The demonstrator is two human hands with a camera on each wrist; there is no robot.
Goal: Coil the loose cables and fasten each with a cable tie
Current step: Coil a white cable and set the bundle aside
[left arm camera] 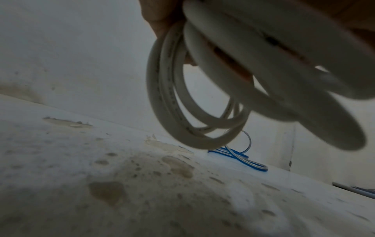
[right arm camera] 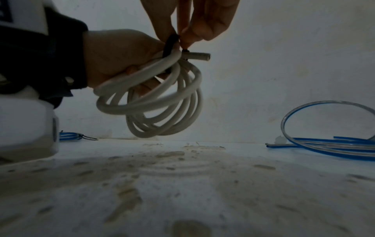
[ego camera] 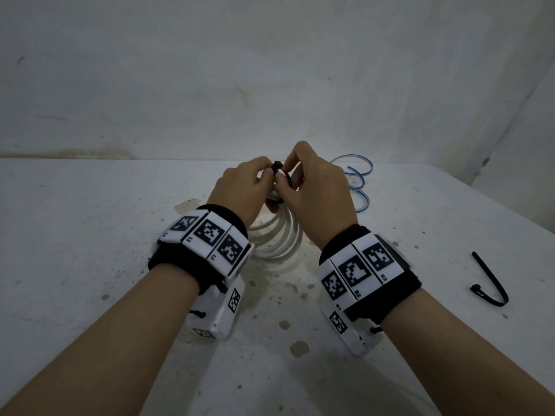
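Observation:
A white cable coil (ego camera: 277,238) (left arm camera: 182,99) (right arm camera: 162,102) hangs above the stained table, held up by both hands. My left hand (ego camera: 240,187) (right arm camera: 119,56) grips the top of the coil, fingers curled round its loops. A black cable tie (ego camera: 277,168) (right arm camera: 170,46) wraps over the top of the bundle. My right hand (ego camera: 312,187) (right arm camera: 194,24) pinches the tie between thumb and fingers just above the coil. The white cable's cut end (right arm camera: 199,56) sticks out to the right in the right wrist view.
A loose blue and clear cable (ego camera: 357,181) (left arm camera: 239,157) (right arm camera: 328,141) lies on the table at the back right. A spare black cable tie (ego camera: 489,280) lies at the right. A tied blue coil (right arm camera: 71,136) sits far left. The wall stands close behind the table (ego camera: 90,235).

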